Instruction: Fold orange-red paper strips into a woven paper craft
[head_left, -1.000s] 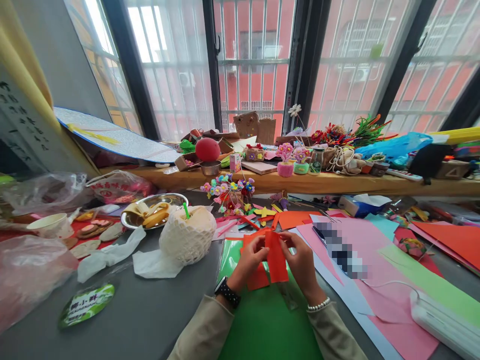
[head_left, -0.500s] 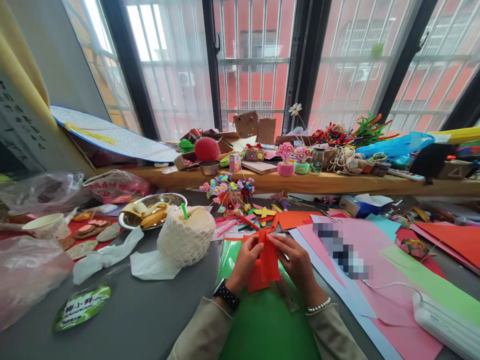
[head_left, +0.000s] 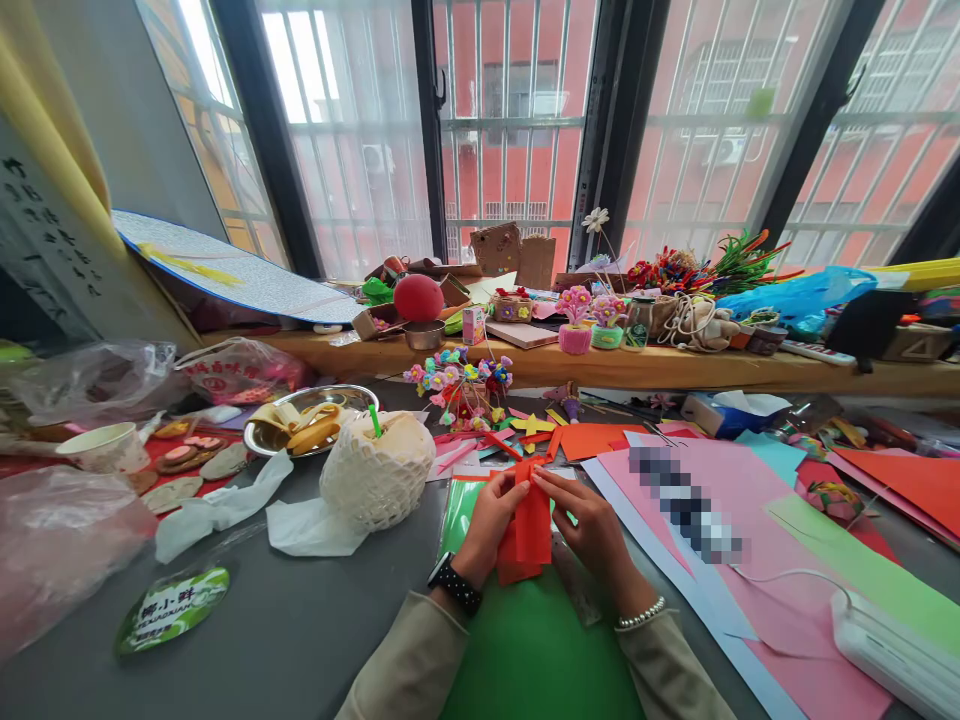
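A folded piece of red-orange paper (head_left: 531, 528) is held upright between both hands over a green sheet (head_left: 525, 640) on the grey table. My left hand (head_left: 489, 525), with a black watch on the wrist, pinches the paper's left edge near the top. My right hand (head_left: 589, 530), with a bead bracelet, pinches the top right edge, fingers pressed together on the fold. A clear ruler (head_left: 581, 590) lies under the right wrist.
A netted coconut with a green straw (head_left: 377, 472) stands left of the hands, by a metal dish of banana peel (head_left: 307, 425). Pink, green and red sheets (head_left: 757, 540) spread to the right, with a white device (head_left: 896, 650). Paper flowers (head_left: 457, 385) and a cluttered wooden sill (head_left: 600, 365) lie beyond.
The paper has been folded narrower and both hands have drawn closer together on its top edge. The view has shifted slightly.
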